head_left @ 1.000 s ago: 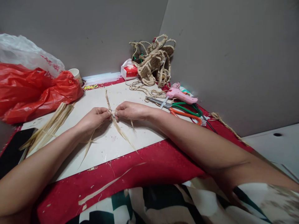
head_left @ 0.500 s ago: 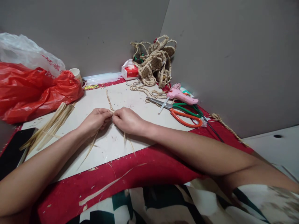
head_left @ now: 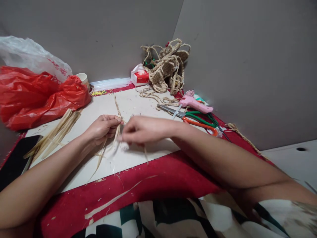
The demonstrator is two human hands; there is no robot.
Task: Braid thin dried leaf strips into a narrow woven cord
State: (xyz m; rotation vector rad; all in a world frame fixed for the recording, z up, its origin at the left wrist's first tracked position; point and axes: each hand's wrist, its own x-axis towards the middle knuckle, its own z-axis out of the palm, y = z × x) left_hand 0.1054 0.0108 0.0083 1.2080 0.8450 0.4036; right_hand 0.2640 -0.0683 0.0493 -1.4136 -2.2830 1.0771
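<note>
A thin straw braid [head_left: 117, 105] lies on the white board [head_left: 138, 102], running away from my hands. My left hand [head_left: 105, 127] pinches its near end between thumb and fingertips, and loose straw strands [head_left: 100, 160] hang below. Just to the right, my right hand [head_left: 136, 130] is bent over with curled fingers closed on a pale strand; its fingertips are blurred by motion. Another strand dangles beneath that hand.
Red and white plastic bags [head_left: 44, 96], flat straw strips [head_left: 56, 132] and a phone [head_left: 18, 158] are at left. Behind stand a cup [head_left: 83, 79], a tissue box [head_left: 139, 76] and coiled straw rope [head_left: 165, 67]. Scissors [head_left: 198, 121] and a pink glue gun [head_left: 194, 101] lie right.
My right hand has moved off the braid's near end, slightly right and down, pulling a strand. My left hand keeps its pinch. The whole view has shifted slightly.
</note>
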